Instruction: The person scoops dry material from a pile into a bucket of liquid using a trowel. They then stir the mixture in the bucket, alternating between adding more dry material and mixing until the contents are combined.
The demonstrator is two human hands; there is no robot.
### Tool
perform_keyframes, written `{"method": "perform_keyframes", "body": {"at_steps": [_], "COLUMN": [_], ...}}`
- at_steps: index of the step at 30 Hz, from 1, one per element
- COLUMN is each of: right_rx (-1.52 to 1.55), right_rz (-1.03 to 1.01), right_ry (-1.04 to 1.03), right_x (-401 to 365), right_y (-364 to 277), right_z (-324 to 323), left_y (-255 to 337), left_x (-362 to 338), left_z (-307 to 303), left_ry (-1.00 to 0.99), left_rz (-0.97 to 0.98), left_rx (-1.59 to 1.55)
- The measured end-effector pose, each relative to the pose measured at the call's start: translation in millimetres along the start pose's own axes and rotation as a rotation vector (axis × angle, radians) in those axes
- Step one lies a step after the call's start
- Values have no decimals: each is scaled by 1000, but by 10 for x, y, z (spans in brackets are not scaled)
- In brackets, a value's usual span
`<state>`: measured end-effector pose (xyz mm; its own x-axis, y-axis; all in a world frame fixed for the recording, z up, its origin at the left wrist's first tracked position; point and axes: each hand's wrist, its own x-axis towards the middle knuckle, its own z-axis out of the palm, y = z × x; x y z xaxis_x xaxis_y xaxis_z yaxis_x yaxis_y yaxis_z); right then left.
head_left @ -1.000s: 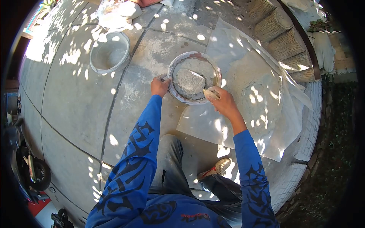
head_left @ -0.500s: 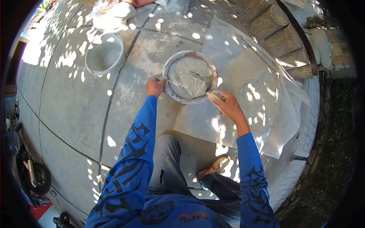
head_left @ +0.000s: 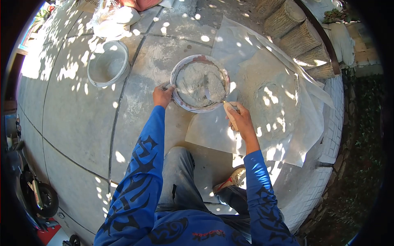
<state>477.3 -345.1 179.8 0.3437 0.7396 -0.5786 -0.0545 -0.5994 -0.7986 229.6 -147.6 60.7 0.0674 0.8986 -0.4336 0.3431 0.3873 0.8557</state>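
Note:
A round basin (head_left: pixel 175 95) holds grey, crumbly mortar-like material (head_left: pixel 193 82). At its left rim, my left hand (head_left: pixel 163 95) grips the edge with fingers wrapped over it. My right hand (head_left: pixel 239 118) is closed round the pale wooden handle of a trowel (head_left: pixel 231 117), just outside the basin's lower right rim. The trowel's blade reaches over the rim into the grey material, and part of it is covered.
A grey bucket (head_left: pixel 123 76) stands to the left on the concrete floor (head_left: pixel 78 123). Plastic sheeting (head_left: pixel 213 133) lies right of the basin. Log-shaped blocks (head_left: pixel 301 39) line the upper right. White bags (head_left: pixel 125 16) sit at the top; a wheeled vehicle (head_left: pixel 49 201) is lower left.
The trowel has shifted within the material, its handle now more upright, and my right hand has turned with it. The basin and left hand appear slightly further left in view.

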Motion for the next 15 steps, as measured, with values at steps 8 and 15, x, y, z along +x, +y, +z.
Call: {"method": "perform_keyframes", "body": {"at_steps": [8,15], "right_rx": [-44,-517], "right_rz": [-46,-504], "right_ry": [-31,173], "right_x": [-66,59], "right_y": [-10,-24], "right_z": [66,130], "left_y": [48,-81], "left_x": [-42,32], "left_z": [-22,5], "left_ry": [17,21], "left_rz": [-16,17], "left_rx": [-5,13]}}
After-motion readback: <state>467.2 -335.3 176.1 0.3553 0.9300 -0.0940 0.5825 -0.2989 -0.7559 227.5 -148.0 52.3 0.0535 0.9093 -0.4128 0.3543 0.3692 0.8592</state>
